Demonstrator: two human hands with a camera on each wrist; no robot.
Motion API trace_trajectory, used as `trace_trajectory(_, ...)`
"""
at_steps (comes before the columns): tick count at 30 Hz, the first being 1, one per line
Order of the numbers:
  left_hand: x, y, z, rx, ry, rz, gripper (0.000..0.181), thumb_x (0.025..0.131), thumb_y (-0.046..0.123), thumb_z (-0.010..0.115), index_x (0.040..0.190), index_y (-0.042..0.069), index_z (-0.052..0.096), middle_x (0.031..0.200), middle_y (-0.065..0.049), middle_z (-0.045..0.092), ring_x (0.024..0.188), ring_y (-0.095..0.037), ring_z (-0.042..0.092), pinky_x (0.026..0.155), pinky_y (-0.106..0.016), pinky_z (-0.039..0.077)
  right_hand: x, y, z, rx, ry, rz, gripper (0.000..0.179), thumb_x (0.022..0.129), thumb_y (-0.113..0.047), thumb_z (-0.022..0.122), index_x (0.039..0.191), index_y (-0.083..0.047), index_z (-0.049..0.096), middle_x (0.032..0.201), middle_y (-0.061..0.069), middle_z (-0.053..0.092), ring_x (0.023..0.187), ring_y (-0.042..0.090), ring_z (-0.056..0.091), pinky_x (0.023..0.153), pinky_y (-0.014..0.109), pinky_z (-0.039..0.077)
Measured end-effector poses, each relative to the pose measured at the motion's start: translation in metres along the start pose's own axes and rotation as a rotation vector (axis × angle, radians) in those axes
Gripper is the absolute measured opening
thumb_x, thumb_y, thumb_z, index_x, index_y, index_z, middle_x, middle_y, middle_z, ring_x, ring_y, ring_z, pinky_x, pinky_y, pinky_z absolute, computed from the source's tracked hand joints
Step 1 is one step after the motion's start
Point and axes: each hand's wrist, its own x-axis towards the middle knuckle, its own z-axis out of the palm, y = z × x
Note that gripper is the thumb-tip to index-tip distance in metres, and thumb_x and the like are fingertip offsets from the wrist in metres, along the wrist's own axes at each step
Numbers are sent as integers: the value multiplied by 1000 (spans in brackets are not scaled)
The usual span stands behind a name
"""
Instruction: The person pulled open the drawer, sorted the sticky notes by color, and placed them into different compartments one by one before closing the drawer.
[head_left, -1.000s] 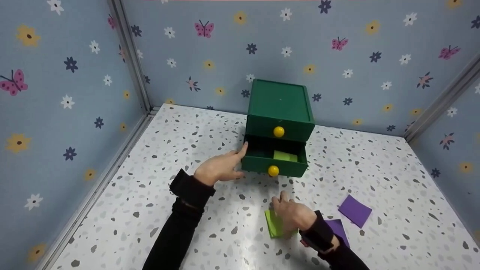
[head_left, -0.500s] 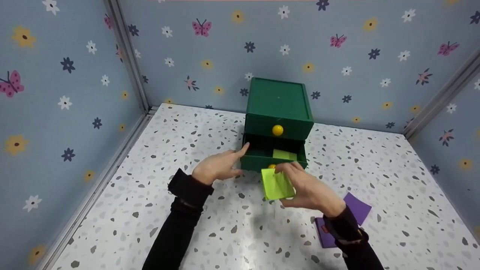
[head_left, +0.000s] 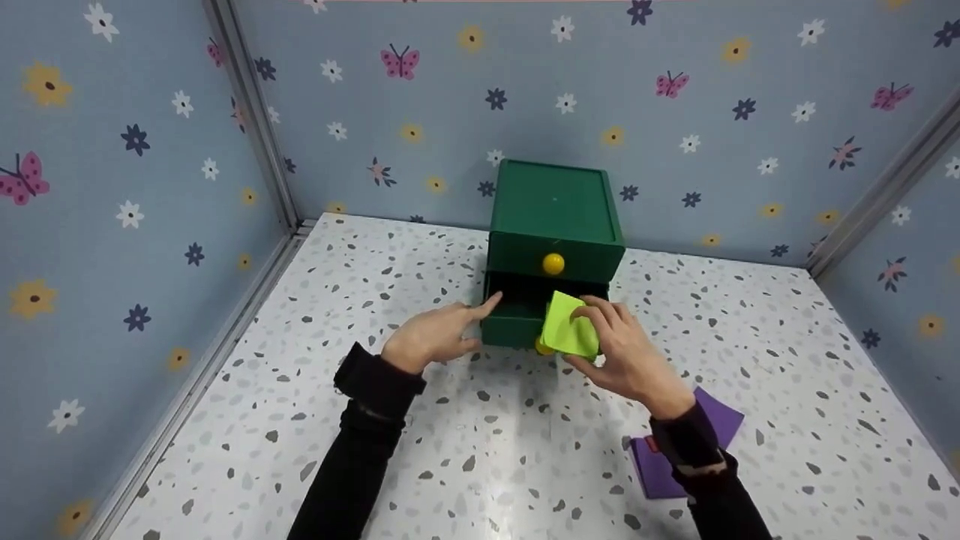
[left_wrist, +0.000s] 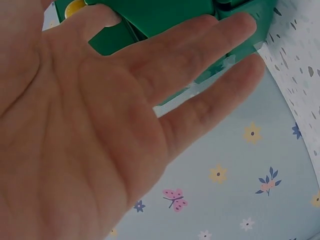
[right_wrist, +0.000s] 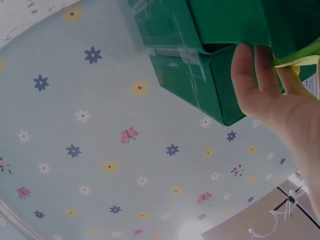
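Observation:
A green two-drawer cabinet (head_left: 555,201) stands against the back wall, its lower drawer (head_left: 508,331) pulled out. My left hand (head_left: 427,337) is at that drawer's left side, index finger extended to its edge; its fingers look straight in the left wrist view. My right hand (head_left: 634,360) pinches a thin lime-green folded square (head_left: 566,330), tilted up over the drawer's front, between thumb and fingers. Whether it is paper or cloth I cannot tell. It covers the drawer's right part and most of the lower yellow knob (head_left: 543,347).
Two purple folded squares lie on the speckled table at right: one farther back (head_left: 721,420), one nearer (head_left: 656,476) with a small red patch, both partly behind my right sleeve. The upper drawer with its yellow knob (head_left: 553,264) is closed. Flowered walls stand behind and at both sides.
My right hand has picked the lime-green square up from the table and carried it to the open drawer. My left hand has stayed at the drawer's left side.

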Motion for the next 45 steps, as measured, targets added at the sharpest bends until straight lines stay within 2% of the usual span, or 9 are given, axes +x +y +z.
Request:
trace_trajectory(4,-2,-1,1,-7,-1,-6,81,98,20,64,161,32,14,132,-22,62,61,-14,49,55,-25,44,-2,-2,-2,12,-35,1,58,81,-35,82,124,-10,53,135,15,55,115,33,55,100,49,51)
trace_trajectory(11,-5,-2,-2,-14,-16,11,79,98,20,63,160,29,15,137,-19,61,62,-12,50,59,-25,49,-3,-7,-6,38,-76,30,74,77,-33,86,135,-11,46,127,10,55,101,28,62,92,47,58)
trace_trajectory(18,-6,-2,-4,-28,-28,38,75,99,19,61,160,25,18,111,-18,65,58,-10,43,56,-23,40,-5,-6,-7,46,-28,-2,81,75,-36,86,138,-9,42,120,10,59,85,24,63,76,39,59)
trace_trajectory(22,-5,-2,-3,-15,-23,36,78,98,22,63,160,26,16,127,-17,64,67,-15,54,62,-27,49,-4,-5,-5,10,-1,-9,79,79,-46,81,138,-10,44,117,10,66,88,24,65,80,41,53)
trace_trajectory(26,-5,-2,-4,-22,-22,21,79,98,22,63,160,28,15,142,-18,57,92,-24,65,78,-35,57,-2,-5,-2,-16,10,20,72,82,-52,76,135,-13,47,121,9,66,100,27,62,88,45,46)
trace_trajectory(29,-5,-2,-4,-22,-21,14,81,98,22,63,161,27,13,149,-18,51,111,-27,63,91,-40,56,-1,-4,2,-39,24,49,67,83,-54,73,131,-13,49,121,8,64,99,27,57,88,42,42)
trace_trajectory(33,-5,-3,-5,-23,-30,10,82,98,24,63,161,24,11,149,-19,50,121,-31,61,100,-44,54,2,-3,7,-70,52,78,64,84,-57,71,126,-14,51,119,9,64,96,27,52,84,40,39)
trace_trajectory(37,-5,-4,-6,-33,-42,-24,86,97,26,63,162,20,6,153,-20,46,133,-33,53,107,-46,49,4,-4,11,-79,75,79,60,85,-56,70,122,-13,52,116,11,64,97,29,51,87,44,39)
trace_trajectory(45,-4,-4,-5,-63,-59,-40,91,97,26,64,161,12,1,156,-20,41,138,-33,49,113,-46,44,9,-3,11,-5,96,69,43,91,-45,68,112,-11,52,112,11,62,98,27,49,94,47,36)
